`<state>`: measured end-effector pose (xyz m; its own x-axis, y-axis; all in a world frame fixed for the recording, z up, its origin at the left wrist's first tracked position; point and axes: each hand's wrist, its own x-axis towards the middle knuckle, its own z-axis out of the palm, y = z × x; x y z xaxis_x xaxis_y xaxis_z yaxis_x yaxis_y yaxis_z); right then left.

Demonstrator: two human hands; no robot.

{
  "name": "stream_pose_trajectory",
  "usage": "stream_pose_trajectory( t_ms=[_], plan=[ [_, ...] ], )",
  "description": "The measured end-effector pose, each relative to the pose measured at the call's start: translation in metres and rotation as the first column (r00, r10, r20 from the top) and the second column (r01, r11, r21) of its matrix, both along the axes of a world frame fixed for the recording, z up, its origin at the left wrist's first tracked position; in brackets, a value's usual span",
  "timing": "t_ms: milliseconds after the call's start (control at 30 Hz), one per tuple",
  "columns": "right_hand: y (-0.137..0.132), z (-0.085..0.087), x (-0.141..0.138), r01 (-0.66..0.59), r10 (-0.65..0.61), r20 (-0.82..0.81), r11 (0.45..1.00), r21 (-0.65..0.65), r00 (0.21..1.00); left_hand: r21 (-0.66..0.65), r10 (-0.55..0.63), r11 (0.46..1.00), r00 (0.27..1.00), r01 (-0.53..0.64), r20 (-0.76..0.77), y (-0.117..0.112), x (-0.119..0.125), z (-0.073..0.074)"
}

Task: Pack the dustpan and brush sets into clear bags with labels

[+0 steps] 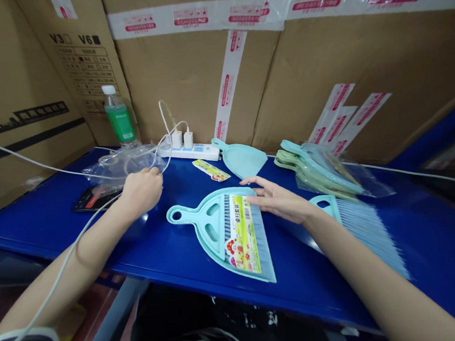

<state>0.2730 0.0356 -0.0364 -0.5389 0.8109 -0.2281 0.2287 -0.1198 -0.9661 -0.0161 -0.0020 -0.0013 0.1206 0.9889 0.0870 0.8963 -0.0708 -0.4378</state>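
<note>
Clear plastic bags point(120, 165) are grasped by the clenched left hand point(143, 188); the labelled dustpan set point(228, 231) is touched by the flat, released right hand point(278, 199).

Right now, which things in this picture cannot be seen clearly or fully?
- Left hand: fingers curl away on the plastic bags, so the grip is hidden.
- Black item: partly under the bags and arm; unclear what it is.
- Dustpan set: label print too small to read.
- Loose brush: partly behind the right hand and forearm.
- Packed sets: count unclear inside wrap.
</note>
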Motion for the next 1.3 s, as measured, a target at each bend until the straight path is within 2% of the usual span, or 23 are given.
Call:
stream_pose_trajectory(
  t_ms=[333, 600, 900, 1100, 1300],
  plan=[
    [0.005, -0.013, -0.003, 0.001, -0.004, 0.043, 0.997, 0.076, 0.999, 0.022, -0.058, 0.998, 0.997, 0.057, 0.056, 0.000, 0.006, 0.002],
    [0.006, -0.007, 0.002, 0.014, -0.019, 0.073, 0.997, 0.076, 0.997, -0.038, -0.185, 0.981, 0.979, 0.189, 0.083, 0.001, 0.007, 0.000],
    [0.009, 0.010, 0.018, 0.134, -0.137, 0.030, 0.988, 0.077, 0.990, -0.153, -0.466, 0.867, 0.880, 0.475, 0.092, 0.001, 0.009, -0.002],
    [0.012, 0.015, 0.030, 0.173, -0.174, 0.006, 0.981, 0.086, 0.985, -0.172, -0.514, 0.825, 0.841, 0.538, 0.165, -0.001, 0.005, -0.002],
    [0.015, 0.016, 0.035, 0.241, -0.240, -0.020, 0.968, 0.062, 0.970, -0.173, -0.580, 0.757, 0.771, 0.630, 0.263, -0.005, 0.004, -0.003]
  ],
)
